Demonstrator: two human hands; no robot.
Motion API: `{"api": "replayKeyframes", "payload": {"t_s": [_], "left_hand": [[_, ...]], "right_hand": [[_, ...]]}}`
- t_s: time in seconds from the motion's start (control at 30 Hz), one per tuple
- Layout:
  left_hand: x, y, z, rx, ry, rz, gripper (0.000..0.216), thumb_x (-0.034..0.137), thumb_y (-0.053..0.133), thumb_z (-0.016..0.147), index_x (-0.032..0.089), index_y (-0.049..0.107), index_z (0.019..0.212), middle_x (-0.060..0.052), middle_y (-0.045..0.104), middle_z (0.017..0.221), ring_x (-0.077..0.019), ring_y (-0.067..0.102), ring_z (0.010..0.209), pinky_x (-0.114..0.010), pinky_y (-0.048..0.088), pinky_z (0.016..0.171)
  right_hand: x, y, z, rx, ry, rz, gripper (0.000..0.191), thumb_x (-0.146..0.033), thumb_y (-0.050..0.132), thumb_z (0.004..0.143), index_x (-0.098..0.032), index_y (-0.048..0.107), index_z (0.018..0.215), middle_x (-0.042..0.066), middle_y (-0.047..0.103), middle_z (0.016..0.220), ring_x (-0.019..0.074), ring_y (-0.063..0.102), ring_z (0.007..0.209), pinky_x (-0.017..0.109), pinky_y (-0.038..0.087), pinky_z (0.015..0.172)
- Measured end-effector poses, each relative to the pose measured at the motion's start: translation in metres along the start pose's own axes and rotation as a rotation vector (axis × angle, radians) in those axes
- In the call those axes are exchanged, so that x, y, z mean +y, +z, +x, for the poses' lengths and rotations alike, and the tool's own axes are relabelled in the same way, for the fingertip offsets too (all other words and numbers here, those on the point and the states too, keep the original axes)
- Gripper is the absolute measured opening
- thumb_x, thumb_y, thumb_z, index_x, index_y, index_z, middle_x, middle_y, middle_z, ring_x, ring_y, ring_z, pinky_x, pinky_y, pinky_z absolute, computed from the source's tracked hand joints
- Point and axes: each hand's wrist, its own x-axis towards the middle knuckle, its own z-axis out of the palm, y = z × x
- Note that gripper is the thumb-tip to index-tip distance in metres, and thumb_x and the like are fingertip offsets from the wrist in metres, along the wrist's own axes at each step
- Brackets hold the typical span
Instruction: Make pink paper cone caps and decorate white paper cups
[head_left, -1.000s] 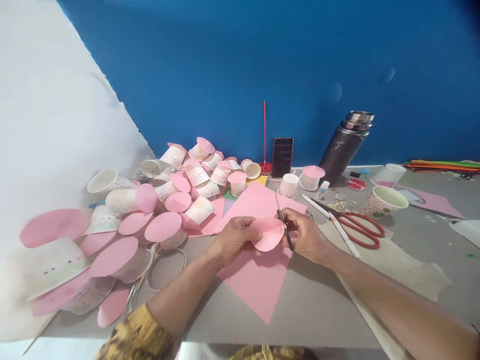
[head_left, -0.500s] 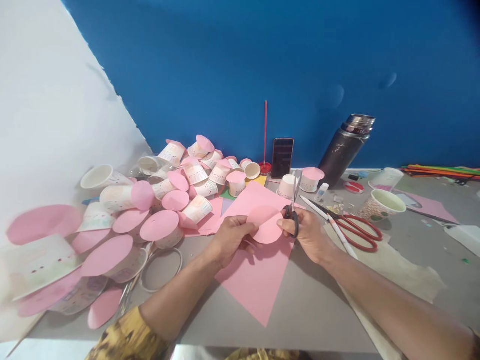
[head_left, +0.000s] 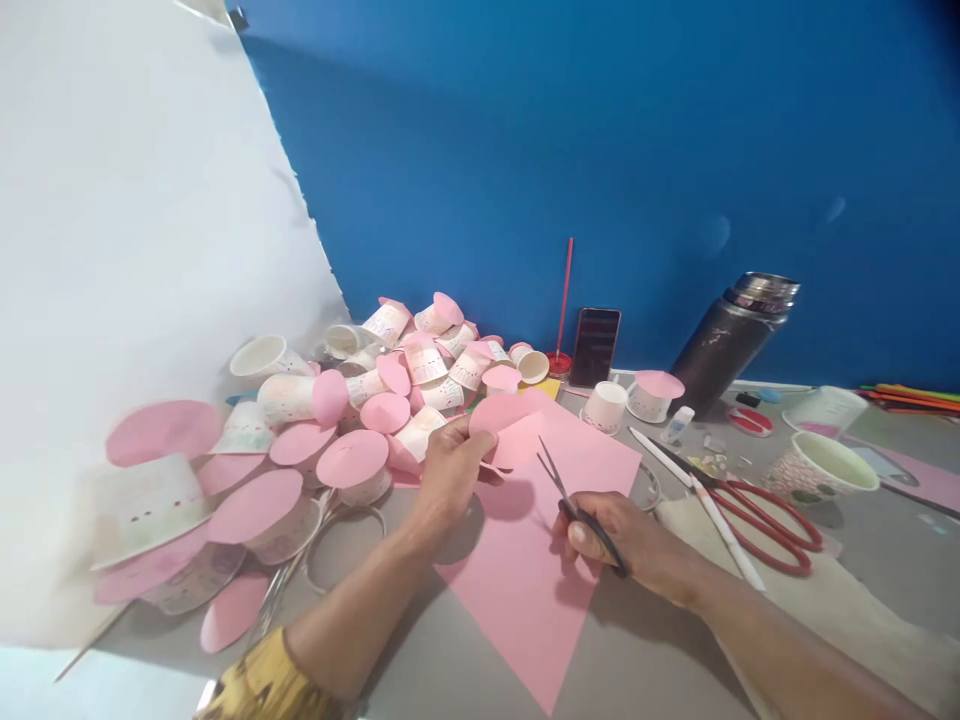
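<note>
My left hand (head_left: 454,472) pinches the edge of a pink paper circle (head_left: 504,412), raised over the table. My right hand (head_left: 630,540) is closed around small black-handled scissors (head_left: 574,512); their blades point up and left, slightly parted and away from the circle. Under both hands lies a larger pink paper sheet (head_left: 517,610) with a corner toward me. Left of my left hand, many white paper cups (head_left: 289,398) lie heaped, a lot of them with pink paper discs (head_left: 352,458) on one end. Part of the circle's near edge is hidden by my fingers.
Larger red-handled scissors (head_left: 772,520) and a white pen (head_left: 727,535) lie to the right. Behind stand a dark flask (head_left: 724,345), a phone (head_left: 596,345) and a disc-topped cup (head_left: 654,398). A patterned cup (head_left: 821,470) is far right; a ring (head_left: 345,545) lies left.
The scissors have come away from the paper circle, down toward me, and tilted left. My left hand has lifted the circle up and left. The camera view has shifted.
</note>
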Motion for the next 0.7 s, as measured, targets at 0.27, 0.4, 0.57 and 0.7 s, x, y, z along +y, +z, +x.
{"api": "replayKeyframes", "payload": {"t_s": [0.27, 0.4, 0.57, 0.7], "left_hand": [[-0.001, 0.012, -0.012, -0.062, -0.044, -0.080, 0.010, 0.023, 0.061, 0.065, 0.017, 0.053, 0.062, 0.003, 0.048, 0.064, -0.0119, 0.054, 0.059, -0.031, 0.062, 0.056], [-0.003, 0.012, -0.011, -0.094, -0.051, -0.092, 0.007, 0.021, 0.061, 0.066, 0.015, 0.058, 0.065, 0.000, 0.055, 0.068, -0.0147, 0.060, 0.065, -0.033, 0.064, 0.062], [-0.002, 0.011, -0.010, -0.106, -0.057, -0.111, 0.007, 0.021, 0.061, 0.066, 0.015, 0.058, 0.064, 0.000, 0.057, 0.068, -0.0152, 0.062, 0.066, -0.030, 0.063, 0.061], [0.000, 0.010, -0.009, -0.124, -0.078, -0.131, 0.008, 0.023, 0.064, 0.066, 0.015, 0.060, 0.067, -0.003, 0.063, 0.072, -0.0168, 0.065, 0.069, -0.028, 0.061, 0.060]], "right_hand": [[-0.004, 0.013, 0.001, 0.028, 0.034, 0.032, 0.072, -0.089, 0.066, 0.066, -0.017, 0.060, 0.073, 0.006, 0.066, 0.069, 0.0142, 0.050, 0.060, 0.026, 0.036, 0.056], [-0.002, 0.013, 0.002, 0.049, 0.045, 0.045, 0.066, -0.082, 0.072, 0.066, -0.018, 0.058, 0.065, 0.006, 0.065, 0.065, 0.0147, 0.052, 0.058, 0.026, 0.036, 0.056], [-0.002, 0.013, 0.003, 0.083, 0.079, 0.016, 0.064, -0.080, 0.074, 0.064, -0.018, 0.057, 0.059, 0.003, 0.061, 0.058, 0.0148, 0.051, 0.057, 0.027, 0.036, 0.056], [0.001, 0.011, 0.003, 0.111, 0.092, -0.042, 0.062, -0.077, 0.074, 0.066, -0.018, 0.057, 0.056, 0.002, 0.059, 0.057, 0.0131, 0.048, 0.056, 0.027, 0.033, 0.058]]}}
